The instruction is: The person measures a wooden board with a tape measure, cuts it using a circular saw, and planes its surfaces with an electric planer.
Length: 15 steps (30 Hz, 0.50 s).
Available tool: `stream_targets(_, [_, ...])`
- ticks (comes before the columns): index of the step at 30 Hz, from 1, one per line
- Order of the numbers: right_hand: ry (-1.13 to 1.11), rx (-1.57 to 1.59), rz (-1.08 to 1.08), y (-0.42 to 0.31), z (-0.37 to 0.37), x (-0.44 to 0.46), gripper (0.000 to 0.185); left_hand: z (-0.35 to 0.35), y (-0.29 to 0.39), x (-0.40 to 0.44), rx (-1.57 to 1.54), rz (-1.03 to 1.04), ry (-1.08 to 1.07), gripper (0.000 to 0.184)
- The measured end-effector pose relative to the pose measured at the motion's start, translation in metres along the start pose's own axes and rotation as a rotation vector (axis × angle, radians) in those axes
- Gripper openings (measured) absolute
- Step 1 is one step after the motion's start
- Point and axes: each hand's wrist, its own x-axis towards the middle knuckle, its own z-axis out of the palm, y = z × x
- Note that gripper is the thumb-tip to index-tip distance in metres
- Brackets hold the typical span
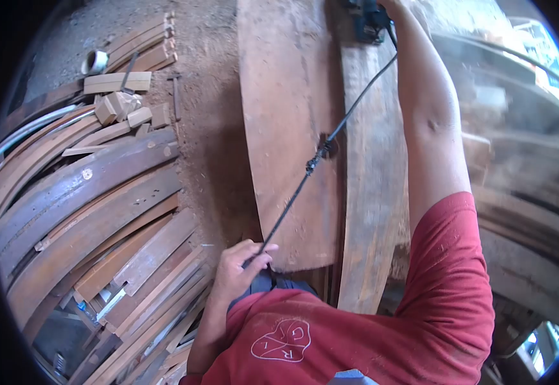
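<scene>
Cord (288, 205) pinched between thumb and fingers of left hand (239, 260), at seven o'clock, near the waist. From there, running up towards one o'clock, over wide board (279, 102) and on to power tool (369, 27). Knots (311, 166) around mid-span, close to dark hole in the board; below them nearly straight, above them gently bowed.

Power tool at one o'clock, at the far end of narrow plank (372, 173), just beside wide board. Right arm at full reach, right hand (392, 6) at the tool but cut by the upper edge of view; cannot tell how far closed.

Step in hand, judging by the pose: handling the tool at arm's length with one hand, managing its cord with the other. Any shift of the tool calls for enough slack through the left hand, knots clear of board edges and hole, and steady support from the outstretched arm.

Round about: curved timbers (87, 174) stacked from eight to ten o'clock, small offcuts (139, 117) and pale ring (94, 62) at ten, slim hammer-like tool (176, 99) nearer eleven. More timber, badly blurred, at three o'clock.
</scene>
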Motion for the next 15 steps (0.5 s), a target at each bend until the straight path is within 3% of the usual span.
stream_targets(3, [-0.028, 0.001, -0.225, 0.029, -0.041, -0.078, 0.029, 0.005, -0.014, -0.024, -0.014, -0.009, 0.102, 0.02])
stream_targets(5, [-0.07, 0.028, -0.129, 0.041, -0.083, -0.162, 0.031, 0.005, -0.018, -0.039, -0.015, -0.015, 0.196, 0.018])
stream_targets(7, [-0.241, 0.041, 0.126, 0.055, -0.142, -0.255, 0.044, 0.003, -0.023, -0.055, -0.056, -0.046, 0.288, 0.016])
stream_targets(9, [-0.068, -0.053, 0.047, 0.086, -0.173, -0.35, 0.042, 0.006, -0.034, -0.072, -0.092, 0.003, 0.292, 0.016])
stream_targets(10, [-0.163, -0.032, 0.124, 0.087, -0.206, -0.396, 0.036, 0.009, -0.038, -0.078, -0.14, 0.065, 0.335, 0.015])
stream_targets(11, [-0.26, -0.004, 0.199, 0.088, -0.24, -0.445, 0.034, 0.015, -0.04, -0.089, -0.134, 0.076, 0.306, 0.015])
stream_targets(13, [-0.204, 0.058, 0.09, 0.124, -0.276, -0.538, 0.035, 0.027, -0.04, -0.108, -0.073, 0.134, 0.184, 0.014])
stream_targets(15, [-0.166, 0.066, 0.123, 0.144, -0.322, -0.633, 0.04, 0.046, -0.036, -0.131, -0.027, 0.129, 0.106, 0.013])
